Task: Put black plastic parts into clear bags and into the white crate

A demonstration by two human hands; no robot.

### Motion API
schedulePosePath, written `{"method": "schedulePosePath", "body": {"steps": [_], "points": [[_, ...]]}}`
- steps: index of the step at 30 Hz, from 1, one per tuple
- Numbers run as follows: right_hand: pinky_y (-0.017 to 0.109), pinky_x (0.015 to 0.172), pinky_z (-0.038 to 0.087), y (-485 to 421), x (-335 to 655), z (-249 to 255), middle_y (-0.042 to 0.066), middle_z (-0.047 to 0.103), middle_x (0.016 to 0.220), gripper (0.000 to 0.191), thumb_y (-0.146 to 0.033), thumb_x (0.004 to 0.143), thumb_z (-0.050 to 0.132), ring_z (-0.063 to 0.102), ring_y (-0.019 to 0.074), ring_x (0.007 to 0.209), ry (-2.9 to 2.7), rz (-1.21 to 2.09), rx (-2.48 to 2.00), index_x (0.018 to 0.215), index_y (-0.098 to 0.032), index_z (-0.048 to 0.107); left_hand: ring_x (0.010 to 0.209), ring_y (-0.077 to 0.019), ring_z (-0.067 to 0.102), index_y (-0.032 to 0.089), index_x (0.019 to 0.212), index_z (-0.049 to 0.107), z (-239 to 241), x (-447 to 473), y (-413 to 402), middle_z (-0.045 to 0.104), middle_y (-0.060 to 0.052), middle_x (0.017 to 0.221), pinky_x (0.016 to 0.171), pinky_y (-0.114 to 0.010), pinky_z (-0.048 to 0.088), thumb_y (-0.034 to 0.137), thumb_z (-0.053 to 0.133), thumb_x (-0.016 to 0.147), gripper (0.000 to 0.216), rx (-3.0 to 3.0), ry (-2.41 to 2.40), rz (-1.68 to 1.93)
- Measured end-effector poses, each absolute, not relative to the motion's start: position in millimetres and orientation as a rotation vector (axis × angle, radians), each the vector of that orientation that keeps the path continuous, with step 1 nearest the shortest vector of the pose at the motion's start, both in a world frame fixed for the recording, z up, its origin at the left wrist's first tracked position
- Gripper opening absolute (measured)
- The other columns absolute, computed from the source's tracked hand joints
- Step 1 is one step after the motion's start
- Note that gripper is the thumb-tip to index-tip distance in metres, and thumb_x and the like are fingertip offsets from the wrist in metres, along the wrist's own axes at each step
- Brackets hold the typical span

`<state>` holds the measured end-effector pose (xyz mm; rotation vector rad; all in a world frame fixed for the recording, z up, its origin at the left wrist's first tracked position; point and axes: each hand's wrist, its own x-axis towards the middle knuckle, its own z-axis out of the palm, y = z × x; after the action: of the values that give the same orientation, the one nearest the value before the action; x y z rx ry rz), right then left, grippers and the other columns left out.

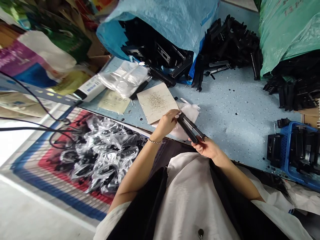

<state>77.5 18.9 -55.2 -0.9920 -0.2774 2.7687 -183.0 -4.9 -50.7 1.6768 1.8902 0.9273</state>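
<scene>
My left hand [168, 124], with a beaded bracelet at the wrist, has its fingers closed on the far end of a black stapler [188, 127]. Opposite it, my right hand [207, 147] grips the stapler's near end. The stapler shows two long dark arms lying side by side at a slight angle. It is held above a white cloth [191, 113] at the table's front edge. Just beyond my left hand lies a square beige board [157, 102], its middle speckled with small marks or bits.
A blue bag [160, 20] spills black staplers, with a heap of black parts [232, 40] beside it. A green bag [290, 33] and a blue basket [286, 150] stand right. Clear plastic packets [125, 78] lie left. Below, a crate holds several wrapped pieces [105, 150].
</scene>
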Motion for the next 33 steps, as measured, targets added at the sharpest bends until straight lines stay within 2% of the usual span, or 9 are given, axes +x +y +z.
{"method": "schedulePosePath", "body": {"steps": [2, 5, 12, 17, 19, 21, 25, 29, 33], "points": [[0.013, 0.046, 0.050, 17, 69, -64, 0.006, 0.069, 0.077, 0.017, -0.016, 0.085, 0.070, 0.056, 0.0066, 0.056, -0.147, 2.868, -0.951, 0.100, -0.007, 0.068, 0.119, -0.0230, 0.067, 0.013, 0.132, 0.065, -48, -179, -9, 0.066, -0.015, 0.135, 0.107, -0.039, 0.055, 0.008, 0.045, 0.087, 0.049, 1.686, 1.898, 0.951], [0.010, 0.046, 0.049, 19, 62, -70, 0.004, 0.068, 0.078, 0.017, -0.017, 0.088, 0.068, 0.053, 0.0048, 0.055, -0.143, 2.878, -0.920, 0.102, -0.009, 0.066, 0.132, -0.0229, 0.060, 0.015, 0.141, 0.058, -40, -158, -25, 0.060, -0.015, 0.143, 0.115, -0.041, 0.049, 0.007, 0.040, 0.093, 0.052, 1.836, 1.823, 1.005], [0.018, 0.050, 0.047, 18, 72, -49, -0.003, 0.063, 0.066, 0.023, -0.032, 0.072, 0.085, 0.055, 0.0097, 0.058, -0.889, 2.255, -1.176, 0.078, -0.020, 0.066, 0.138, -0.0221, 0.056, 0.028, 0.159, 0.035, -11, -91, -70, 0.054, -0.012, 0.151, 0.116, -0.038, 0.050, 0.002, 0.041, 0.093, 0.071, 1.946, 1.402, 1.129], [0.027, 0.054, 0.049, 7, 75, -34, -0.001, 0.064, 0.067, 0.030, -0.050, 0.078, 0.074, 0.057, 0.0147, 0.059, -1.310, 1.952, -1.233, 0.078, -0.020, 0.066, 0.144, -0.0243, 0.050, 0.026, 0.163, 0.020, -4, -80, -77, 0.048, -0.014, 0.156, 0.117, -0.039, 0.050, -0.001, 0.041, 0.088, 0.082, 2.053, 1.378, 1.103], [0.029, 0.060, 0.053, 3, 73, -26, 0.002, 0.069, 0.074, 0.028, -0.048, 0.083, 0.072, 0.063, 0.0185, 0.068, -1.585, 1.756, -1.243, 0.086, -0.021, 0.067, 0.141, -0.0252, 0.053, 0.020, 0.160, 0.028, -1, -79, -81, 0.053, -0.016, 0.151, 0.114, -0.041, 0.052, 0.003, 0.044, 0.091, 0.072, 2.095, 1.474, 1.068], [0.032, 0.069, 0.057, -1, 72, -18, 0.004, 0.074, 0.087, 0.027, -0.044, 0.086, 0.071, 0.068, 0.0220, 0.080, -1.835, 1.665, -1.167, 0.100, -0.022, 0.070, 0.130, -0.0241, 0.062, 0.017, 0.148, 0.046, 7, -81, -91, 0.063, -0.015, 0.137, 0.109, -0.040, 0.055, 0.011, 0.048, 0.096, 0.052, 2.085, 1.597, 1.057], [0.036, 0.083, 0.059, -3, 72, -6, 0.006, 0.076, 0.107, 0.039, -0.041, 0.090, 0.070, 0.072, 0.0226, 0.092, -1.991, 1.991, -0.917, 0.125, -0.025, 0.067, 0.109, -0.0193, 0.070, 0.020, 0.121, 0.067, 26, -121, -133, 0.071, -0.009, 0.118, 0.101, -0.033, 0.058, 0.025, 0.058, 0.098, 0.026, 1.790, 1.813, 1.034], [0.034, 0.077, 0.060, 6, 75, -8, 0.006, 0.077, 0.101, 0.034, -0.045, 0.093, 0.066, 0.072, 0.0182, 0.083, -1.776, 2.012, -1.042, 0.118, -0.024, 0.069, 0.103, -0.0244, 0.070, 0.020, 0.106, 0.074, 7, -222, -184, 0.073, -0.009, 0.112, 0.097, -0.037, 0.055, 0.033, 0.066, 0.089, 0.023, 1.359, 2.171, 0.697], [0.032, 0.072, 0.059, 12, 77, -20, 0.006, 0.076, 0.093, 0.032, -0.048, 0.091, 0.068, 0.070, 0.0161, 0.077, -1.656, 1.968, -1.107, 0.109, -0.022, 0.070, 0.104, -0.0330, 0.068, 0.014, 0.087, 0.072, -44, -323, -217, 0.075, -0.013, 0.103, 0.092, -0.041, 0.054, 0.026, 0.065, 0.076, 0.018, 0.712, 2.556, 0.109]]}}
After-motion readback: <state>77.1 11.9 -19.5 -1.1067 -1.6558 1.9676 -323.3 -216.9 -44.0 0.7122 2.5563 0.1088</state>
